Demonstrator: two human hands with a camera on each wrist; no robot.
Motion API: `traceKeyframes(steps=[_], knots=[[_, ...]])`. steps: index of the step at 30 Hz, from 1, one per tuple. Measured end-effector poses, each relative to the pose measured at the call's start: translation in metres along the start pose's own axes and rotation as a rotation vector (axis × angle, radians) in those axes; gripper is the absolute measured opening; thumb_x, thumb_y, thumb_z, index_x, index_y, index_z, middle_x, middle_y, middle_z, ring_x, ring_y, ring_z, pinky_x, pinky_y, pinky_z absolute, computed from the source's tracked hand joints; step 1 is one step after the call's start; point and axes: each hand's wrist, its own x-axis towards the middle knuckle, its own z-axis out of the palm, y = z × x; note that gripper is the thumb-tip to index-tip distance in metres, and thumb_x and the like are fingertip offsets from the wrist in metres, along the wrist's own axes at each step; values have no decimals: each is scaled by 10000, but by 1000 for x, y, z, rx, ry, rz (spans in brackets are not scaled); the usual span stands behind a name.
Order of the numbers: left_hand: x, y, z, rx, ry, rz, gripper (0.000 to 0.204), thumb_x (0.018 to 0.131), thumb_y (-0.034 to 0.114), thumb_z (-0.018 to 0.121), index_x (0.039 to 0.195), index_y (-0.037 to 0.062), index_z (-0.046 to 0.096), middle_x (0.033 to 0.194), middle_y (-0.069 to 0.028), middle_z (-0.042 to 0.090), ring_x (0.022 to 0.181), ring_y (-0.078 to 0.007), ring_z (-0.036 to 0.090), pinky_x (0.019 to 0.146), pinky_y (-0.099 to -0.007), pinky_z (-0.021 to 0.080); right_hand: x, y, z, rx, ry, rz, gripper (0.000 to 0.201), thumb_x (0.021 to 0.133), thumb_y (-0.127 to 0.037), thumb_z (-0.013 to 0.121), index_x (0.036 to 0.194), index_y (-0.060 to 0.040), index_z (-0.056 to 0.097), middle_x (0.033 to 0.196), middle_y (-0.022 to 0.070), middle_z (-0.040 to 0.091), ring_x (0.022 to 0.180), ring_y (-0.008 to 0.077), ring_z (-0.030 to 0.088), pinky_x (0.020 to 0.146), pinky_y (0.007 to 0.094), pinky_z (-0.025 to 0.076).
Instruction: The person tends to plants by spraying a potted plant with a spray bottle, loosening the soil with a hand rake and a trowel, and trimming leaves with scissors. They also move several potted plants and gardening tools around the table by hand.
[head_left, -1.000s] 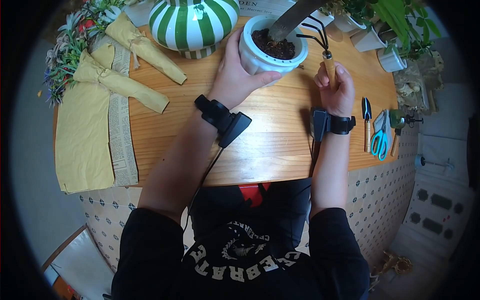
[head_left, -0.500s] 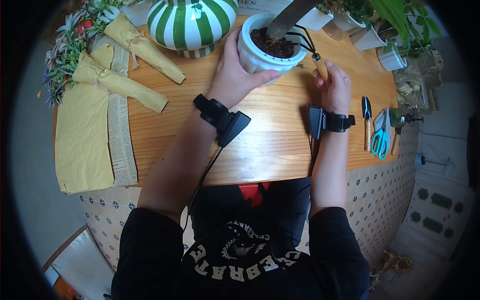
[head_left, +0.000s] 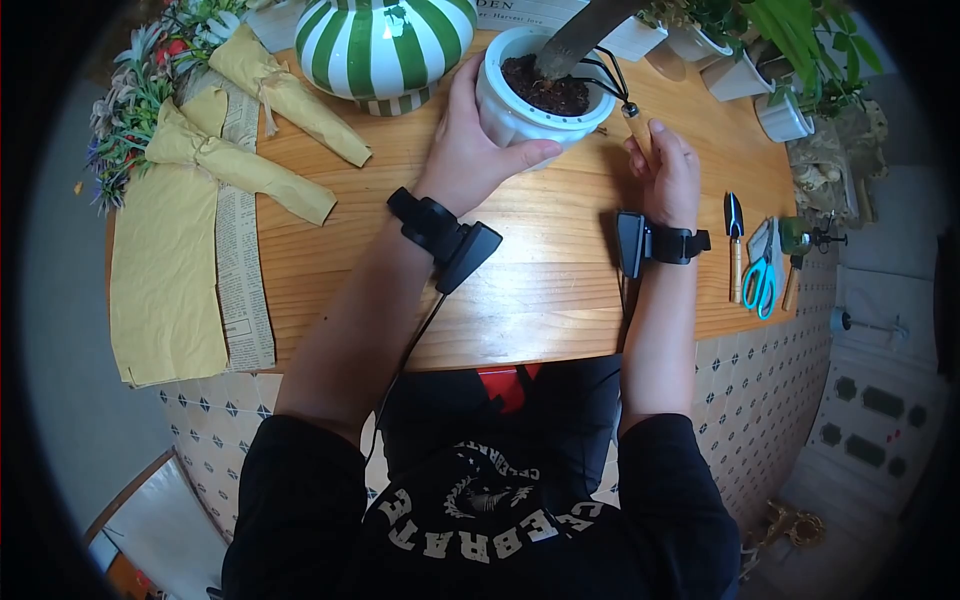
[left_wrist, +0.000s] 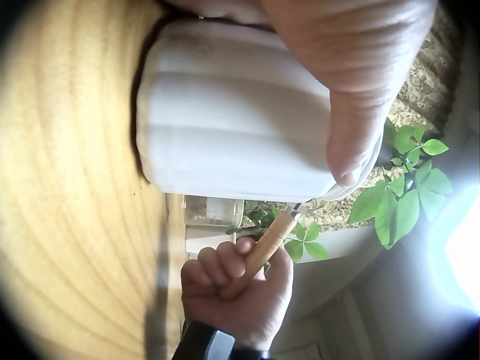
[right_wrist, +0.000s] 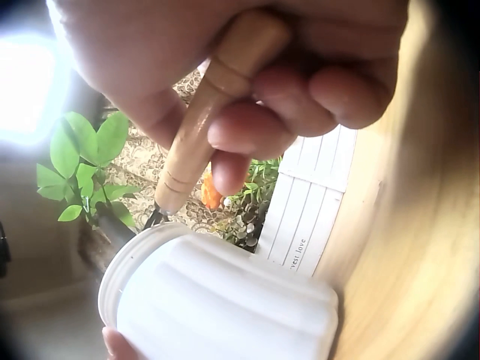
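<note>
The rake [head_left: 634, 114], more upright a second ago, now leans with its tines over the rim of the pot [head_left: 522, 128], near the trunk [head_left: 580, 42]. The right hand [head_left: 672, 175] holds the wooden handle in curled fingers. The left hand [head_left: 474, 160] keeps its wide grip round the pot, left of the rake; soil [head_left: 540, 96] lies beyond its thumb, the trowel [head_left: 736, 245] right of the right hand

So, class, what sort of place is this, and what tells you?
Likely a plant-potting or gardening workspace: a white pot holding soil, a hand rake, and a small trowel on the wooden table.
</note>
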Motion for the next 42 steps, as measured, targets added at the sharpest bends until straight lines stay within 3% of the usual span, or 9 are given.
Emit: traceKeyframes(steps=[4,7,10,25,28,31,37,40,42], knots=[[-1,4,-1,24,-1,-7,1080,622,286,848,1394,-26,161,1353,-214,377,1270,-293,389,1045,-393,343,-3,-6,4,68,63,62,256,890,-234,566,704,-59,591,664,71,611,541,91,480,523,227,368],[-1,3,0,-3,3,-4,1080,621,287,848,1395,-25,162,1353,-212,377,1270,-293,388,1046,-394,342,-2,-4,1,192,7,-2,234,889,-236,562,783,-36,621,698,73,623,562,87,468,540,231,365],[-1,-1,0,8,2,6,1083,621,291,848,1396,-23,160,1351,-211,379,1270,-294,389,1047,-395,341,-3,-2,1,142,-80,-57,242,886,-238,564,801,-23,633,727,75,634,574,84,452,548,231,356],[-1,0,0,55,-6,3,1084,632,286,843,1396,-15,136,1361,-212,355,1279,-296,373,1047,-400,342,-2,-4,4,4,6,23,274,873,-234,584,659,-63,597,663,60,620,544,86,447,519,228,343],[-1,5,1,27,-18,19,1090,642,256,836,1402,-14,102,1373,-212,329,1290,-296,351,1054,-401,331,-1,-3,1,-8,-15,42,268,876,-247,581,683,-60,578,686,62,617,567,97,466,530,230,354],[-1,5,0,39,-24,29,1089,651,232,829,1401,-21,81,1374,-213,316,1295,-295,336,1059,-398,320,-1,1,0,157,39,38,253,883,-252,569,759,-32,589,697,53,594,586,111,475,558,245,376],[-1,4,1,27,-21,36,1070,668,233,811,1395,-34,74,1363,-223,312,1292,-302,326,1061,-399,309,-6,-6,4,232,-24,-47,227,879,-219,556,778,-19,596,687,40,569,611,121,476,606,279,403],[-1,4,1,54,-24,47,1062,674,242,801,1398,-33,75,1368,-223,307,1293,-304,325,1063,-399,306,-1,2,-4,180,-189,-122,224,869,-212,567,776,-15,620,728,57,616,627,114,478,613,265,395],[0,2,0,69,-28,54,1058,675,248,795,1400,-34,77,1369,-225,311,1292,-307,329,1063,-400,305,-3,0,1,38,-149,-91,241,859,-233,570,834,3,618,731,68,595,645,127,480,616,279,388]])
